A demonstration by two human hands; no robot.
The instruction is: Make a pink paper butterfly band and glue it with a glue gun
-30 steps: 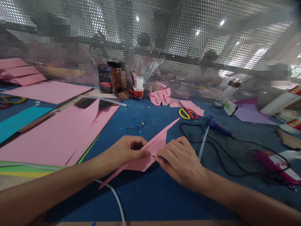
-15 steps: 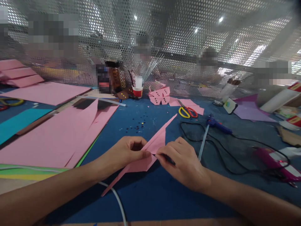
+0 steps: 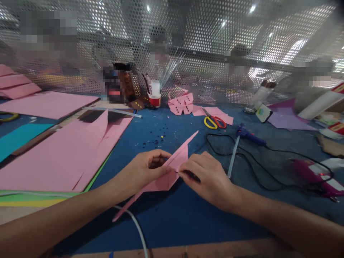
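Note:
A folded pink paper cutout (image 3: pixel 182 157) is held at a slant above the blue table. My left hand (image 3: pixel 141 172) grips it at the fold, thumb on the near side. Thumb and fingers of my right hand (image 3: pixel 209 179) are pinched together at the cutout's right edge. A tiny dark spot shows by those fingertips; whether they hold it or the paper is hidden. Small black dots (image 3: pixel 154 139) lie scattered beyond my hands. Farther back rests a pink butterfly cutout (image 3: pixel 184 104) bearing black dots.
Scissors (image 3: pixel 211 123) lie past my right hand. A blue glue gun (image 3: pixel 251 136) with a clear glue stick (image 3: pixel 233 157) and looping black cord sits to the right. Large pink sheets (image 3: pixel 53 154) cover the left side. A paper cup (image 3: pixel 154 100) stands before the perforated screen (image 3: pixel 199 46).
The camera view has shifted slightly. My left thumb lies a little flatter along the cutout, and my right fingertips remain pinched at its edge.

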